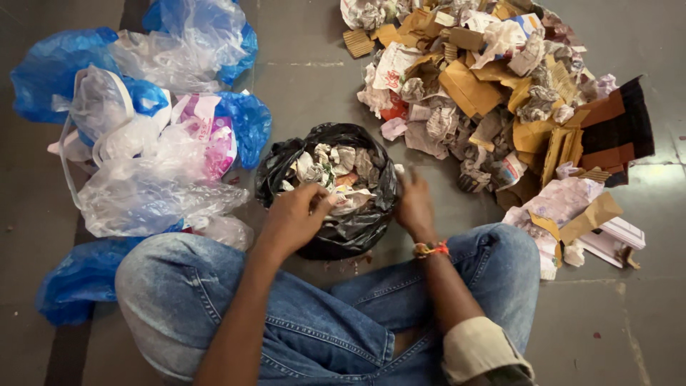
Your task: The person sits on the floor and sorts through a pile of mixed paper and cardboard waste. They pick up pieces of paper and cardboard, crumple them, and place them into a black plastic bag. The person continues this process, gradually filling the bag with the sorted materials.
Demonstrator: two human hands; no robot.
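1. Clearly, the left hand (294,214) is curled over the near rim of a black garbage bag (357,225), its fingers bent down onto the crumpled paper scraps (336,168) inside; whether they pinch a piece or only press on it cannot be told.
2. On the other side, the right hand (414,204) grips the bag's right edge with fingers closed on the black plastic, an orange thread band (431,249) at the wrist.
3. That bag sits on the grey floor (307,78) between the person's jeans-clad knees (186,286), full nearly to the top.
4. Likely trouble: the thin plastic could tear or tip if the rim is tugged, spilling scraps.
5. Plastic bags (143,143), blue and clear, lie to the left, and a heap of cardboard and paper (500,93) to the right; loose pieces could slide between the piles, because both lie near the bag.
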